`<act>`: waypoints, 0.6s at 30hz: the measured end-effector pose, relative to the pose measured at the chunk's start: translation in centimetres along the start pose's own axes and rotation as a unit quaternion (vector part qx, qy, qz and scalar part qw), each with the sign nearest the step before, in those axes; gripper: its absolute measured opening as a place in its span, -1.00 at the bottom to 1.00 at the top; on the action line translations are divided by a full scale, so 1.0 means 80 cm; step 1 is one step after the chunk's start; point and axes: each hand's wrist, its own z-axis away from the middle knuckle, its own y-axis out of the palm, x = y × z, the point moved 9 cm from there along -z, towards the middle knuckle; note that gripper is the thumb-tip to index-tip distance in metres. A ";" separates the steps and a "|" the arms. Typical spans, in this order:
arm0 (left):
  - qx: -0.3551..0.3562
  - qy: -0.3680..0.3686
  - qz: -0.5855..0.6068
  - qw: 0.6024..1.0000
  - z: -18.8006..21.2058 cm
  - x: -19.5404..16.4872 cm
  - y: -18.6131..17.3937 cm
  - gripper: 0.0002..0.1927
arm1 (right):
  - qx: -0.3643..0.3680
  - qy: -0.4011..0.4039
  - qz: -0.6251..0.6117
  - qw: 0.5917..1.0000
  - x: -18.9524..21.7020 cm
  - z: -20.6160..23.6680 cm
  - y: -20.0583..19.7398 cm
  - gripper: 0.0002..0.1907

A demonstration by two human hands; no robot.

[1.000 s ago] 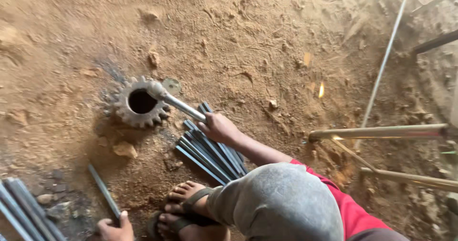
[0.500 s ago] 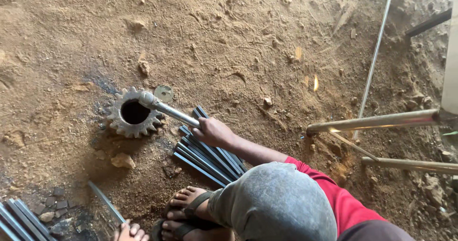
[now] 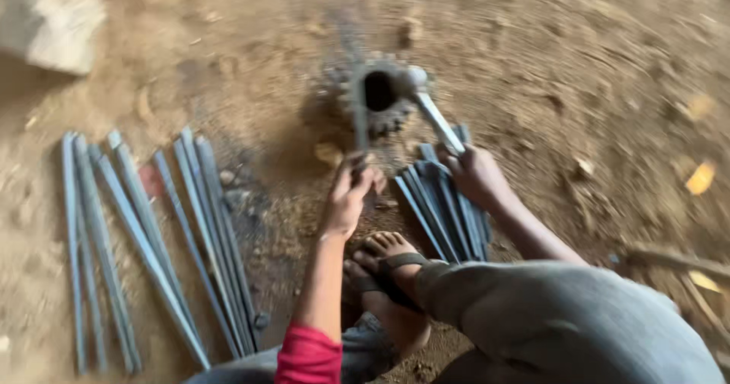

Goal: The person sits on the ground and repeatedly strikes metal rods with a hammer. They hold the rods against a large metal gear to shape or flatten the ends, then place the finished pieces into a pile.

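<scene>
Toothed grey metal gear wheel [image 3: 378, 95] w/ dark round centre hole lies flat on the brown dirt floor [image 3: 578, 72], just ahead of the person's feet. Frame is motion-blurred, so fine detail is soft.

Left hand [image 3: 351, 194] is clenched round a thin grey metal rod [image 3: 360, 129]; rod runs up from the fist to the gear's near-left rim, tip approx. at the teeth, can't tell if it touches. Right hand [image 3: 475, 172] is clenched on the handle of a grey metal hammer [image 3: 433, 114]; hammer head sits at the gear's upper-right edge, right beside the centre hole, handle slanting down-right into the fist.

Under & just beside the right hand: a small bundle of grey metal rods [image 3: 445, 213] lying side by side on the floor. Well to the left, apart from both hands: a bigger row of long grey metal rods [image 3: 144, 239], roughly parallel, fanned a bit.

Sandalled feet [image 3: 388, 277] sit between the two arms, near the small bundle. Grey trouser knee [image 3: 563, 323] fills bottom right; red sleeve cuff [image 3: 308, 357] on left arm. Pale stone block [image 3: 49, 19] at top-left corner.
</scene>
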 end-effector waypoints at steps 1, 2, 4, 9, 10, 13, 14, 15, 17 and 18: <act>0.032 0.105 -0.205 0.973 -0.014 -0.043 0.018 -0.82 | -0.022 -0.039 0.041 0.998 0.013 -0.001 0.000 -0.74; -0.021 -0.004 -0.142 0.990 -0.039 -0.045 0.003 -0.70 | -0.014 -0.014 0.033 0.999 0.011 -0.002 0.007 -0.71; -0.084 -0.192 0.013 0.978 -0.040 -0.038 0.007 -0.57 | -0.005 0.051 0.024 0.998 -0.001 -0.001 0.010 -0.61; -0.021 -0.283 0.274 0.919 -0.044 -0.034 0.047 -0.62 | -0.009 -0.004 -0.002 1.000 0.005 -0.006 0.014 -0.67; -0.044 -0.287 0.202 0.935 -0.039 -0.013 0.040 -0.65 | -0.005 0.015 -0.003 1.000 -0.003 -0.006 0.017 -0.65; -0.099 -0.256 0.007 0.962 -0.047 0.044 0.006 -0.70 | -0.014 0.004 0.003 1.000 -0.010 -0.012 0.023 -0.62; -0.119 -0.247 -0.036 0.961 -0.043 0.063 -0.005 -0.70 | -0.002 0.016 -0.003 1.000 -0.016 -0.014 0.027 -0.62; -0.139 -0.241 -0.080 0.957 -0.038 0.079 -0.017 -0.70 | 0.011 0.030 -0.009 0.999 -0.022 -0.015 0.030 -0.61; -0.159 -0.227 -0.221 0.935 -0.035 0.101 -0.038 -0.65 | 0.028 0.053 -0.054 0.997 -0.030 -0.016 0.030 -0.64; -0.170 -0.217 -0.292 0.916 -0.035 0.106 -0.048 -0.62 | 0.036 0.059 -0.094 0.993 -0.031 -0.015 0.027 -0.66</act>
